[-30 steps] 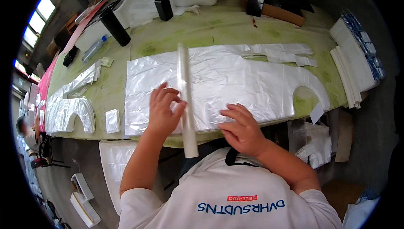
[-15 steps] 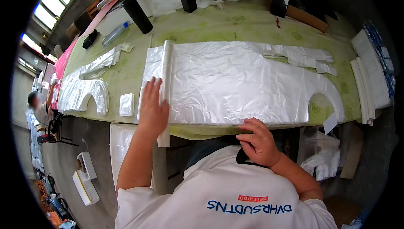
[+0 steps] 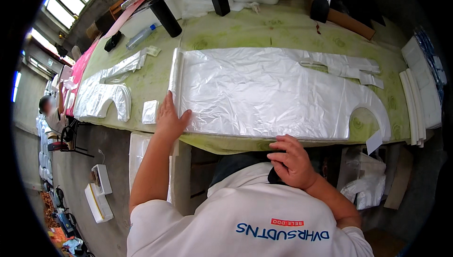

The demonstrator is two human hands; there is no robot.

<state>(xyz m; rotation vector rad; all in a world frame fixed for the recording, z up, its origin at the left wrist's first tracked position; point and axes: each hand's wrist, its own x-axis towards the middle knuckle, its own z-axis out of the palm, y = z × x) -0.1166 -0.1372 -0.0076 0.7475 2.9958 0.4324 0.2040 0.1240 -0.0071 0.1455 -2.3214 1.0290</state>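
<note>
A stack of clear plastic aprons [image 3: 264,96] lies spread flat on the table, its curved cutout and strap-like strips at the right end. Along its left edge runs a pale rolled tube [image 3: 176,70]. My left hand [image 3: 171,121] rests at the near left corner of the plastic, fingers stretched out and touching the near part of the tube. Held over the front edge of the table, my right hand [image 3: 292,162] has loosely bent fingers, apart, with nothing visible in them.
Folded plastic pieces [image 3: 104,94] and a small white packet [image 3: 150,111] lie at left. A black cylinder [image 3: 165,17], a plastic bottle [image 3: 140,37] and a black box [image 3: 220,2] stand or lie behind. White rolls [image 3: 411,108] line the right edge. Another person [image 3: 54,117] sits far left.
The tube has shifted left to the plastic's left edge, and its near end no longer juts past the table front. My left hand has slid toward the near corner. The right hand stays put.
</note>
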